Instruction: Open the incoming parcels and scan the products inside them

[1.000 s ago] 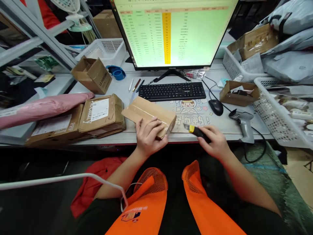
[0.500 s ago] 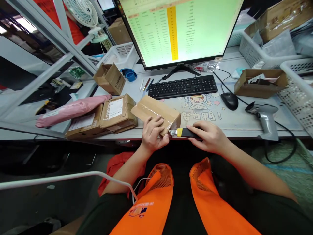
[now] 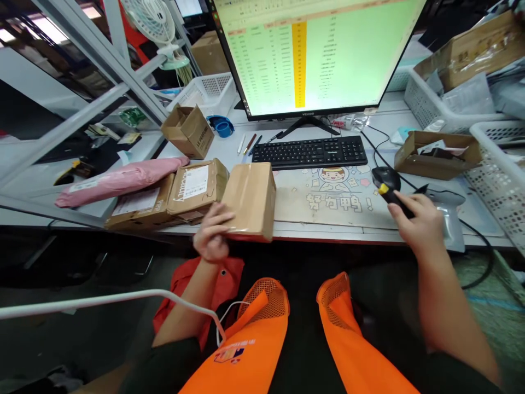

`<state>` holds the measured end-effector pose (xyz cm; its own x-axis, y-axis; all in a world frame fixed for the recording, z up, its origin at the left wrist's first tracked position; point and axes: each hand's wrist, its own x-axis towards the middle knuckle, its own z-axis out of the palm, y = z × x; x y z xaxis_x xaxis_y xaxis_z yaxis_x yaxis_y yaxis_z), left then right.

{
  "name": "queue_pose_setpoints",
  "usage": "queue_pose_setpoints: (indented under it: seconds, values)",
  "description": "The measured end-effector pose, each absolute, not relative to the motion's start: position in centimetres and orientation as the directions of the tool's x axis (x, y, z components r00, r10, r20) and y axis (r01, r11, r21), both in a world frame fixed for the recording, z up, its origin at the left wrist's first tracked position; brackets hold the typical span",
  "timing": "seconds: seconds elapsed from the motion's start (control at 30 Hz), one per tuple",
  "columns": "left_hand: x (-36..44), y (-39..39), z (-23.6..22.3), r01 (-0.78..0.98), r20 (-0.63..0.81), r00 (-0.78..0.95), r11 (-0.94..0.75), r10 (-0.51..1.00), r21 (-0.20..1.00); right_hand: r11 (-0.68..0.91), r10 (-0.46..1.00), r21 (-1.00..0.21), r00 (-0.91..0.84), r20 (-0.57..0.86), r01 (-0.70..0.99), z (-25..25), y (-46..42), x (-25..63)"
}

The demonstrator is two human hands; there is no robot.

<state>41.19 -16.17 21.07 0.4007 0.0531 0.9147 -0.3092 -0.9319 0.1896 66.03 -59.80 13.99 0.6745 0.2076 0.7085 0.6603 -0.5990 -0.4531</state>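
A brown cardboard box with clear tape is at the desk's front edge, left of the middle. My left hand is at its near left corner, fingers bent against the side, partly blurred. Over on the right, my right hand is closed around a utility knife with a black handle and a yellow tip; its blade cannot be made out. Close to that hand are a black mouse and a grey barcode scanner, which it partly covers.
Two taped parcels and a pink wrapped package lie on the left. A keyboard and monitor stand behind. An open carton and white baskets are on the right. A white cable crosses low left.
My right hand has moved away from the box to the right with the utility knife. The box has turned and shifted left, and my left hand has moved from its top to its left corner.
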Motion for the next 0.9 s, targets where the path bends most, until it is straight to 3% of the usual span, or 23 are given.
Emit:
queue_pose_setpoints:
  seconds: [0.07, 0.13, 0.2, 0.33, 0.4, 0.5, 0.6, 0.67, 0.73, 0.77, 0.83, 0.9]
  values:
    - [39.4, -16.0, 20.7, -0.12, 0.914, 0.358, -0.962, 0.189, 0.246, -0.581, 0.203, -0.477, 0.685, 0.7, 0.66, 12.8, -60.3, 64.4]
    - [38.7, -17.5, 20.2, 0.005, 0.867, 0.437, -0.965, 0.238, 0.263, -0.557, 0.213, -0.5, 0.696, 0.686, 0.663, 12.1, -59.8, 62.7]
    - [39.3, -19.7, 19.8, 0.041, 0.819, 0.506, -0.956, 0.271, 0.291, -0.524, 0.242, -0.53, 0.713, 0.658, 0.667, 12.1, -58.6, 61.4]
    - [43.1, -20.9, 19.4, -0.031, 0.84, 0.46, -0.94, 0.287, 0.339, -0.452, 0.312, -0.583, 0.732, 0.606, 0.676, 13.6, -56.6, 60.0]
    - [45.4, -19.1, 19.7, -0.154, 0.853, 0.447, -0.915, 0.271, 0.372, -0.419, 0.329, -0.59, 0.721, 0.609, 0.69, 14.5, -56.2, 59.5]
    - [49.3, -15.6, 20.3, -0.355, 0.785, 0.557, -0.777, 0.271, 0.519, -0.373, 0.351, -0.573, 0.682, 0.642, 0.73, 15.6, -56.3, 58.8]
    - [52.9, -14.1, 21.2, -0.311, 0.669, 0.636, -0.666, 0.385, 0.678, -0.319, 0.406, -0.528, 0.617, 0.675, 0.787, 16.2, -56.1, 58.0]
    - [54.1, -14.9, 21.7, -0.255, 0.677, 0.541, -0.67, 0.499, 0.697, -0.283, 0.465, -0.48, 0.556, 0.688, 0.83, 16.6, -55.7, 57.4]
    - [53.7, -16.7, 21.9, -0.254, 0.771, 0.394, -0.747, 0.5, 0.614, -0.259, 0.511, -0.418, 0.491, 0.706, 0.871, 17.2, -55.1, 56.9]
    - [53.0, -17.8, 21.8, -0.282, 0.834, 0.361, -0.804, 0.417, 0.524, -0.25, 0.526, -0.384, 0.458, 0.717, 0.889, 17.5, -54.8, 56.7]
    - [51.0, -20.0, 21.6, -0.381, 0.908, 0.4, -0.877, 0.127, 0.291, -0.235, 0.553, -0.319, 0.396, 0.733, 0.918, 18.3, -54.1, 56.5]
    - [49.1, -21.8, 21.3, -0.474, 0.869, 0.478, -0.871, -0.13, 0.13, -0.213, 0.587, -0.261, 0.337, 0.736, 0.942, 19.1, -53.3, 56.3]
